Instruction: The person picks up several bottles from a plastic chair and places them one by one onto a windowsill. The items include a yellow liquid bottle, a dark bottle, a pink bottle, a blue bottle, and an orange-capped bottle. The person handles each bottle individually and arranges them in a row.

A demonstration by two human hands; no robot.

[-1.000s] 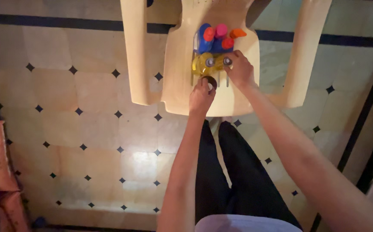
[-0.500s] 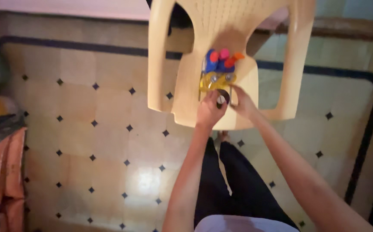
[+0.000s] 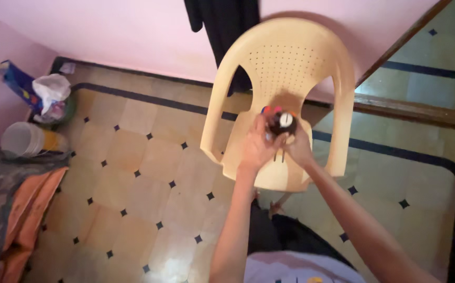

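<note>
I see a cream plastic chair (image 3: pixel 290 68) against the pink wall, with coloured bottles (image 3: pixel 270 110) just showing on its seat. Above that seat, my left hand (image 3: pixel 258 147) and right hand (image 3: pixel 298 149) both grip a small dark bottle (image 3: pixel 281 123) with a white cap, held between them.

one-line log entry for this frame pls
left hand: on dark bottle | right hand: on same bottle | above chair seat | other bottles mostly hidden

The left hand (image 3: pixel 257 147) and the small dark round bottle (image 3: pixel 281 123) hide most of the coloured plastic bottles (image 3: pixel 269 110).
</note>
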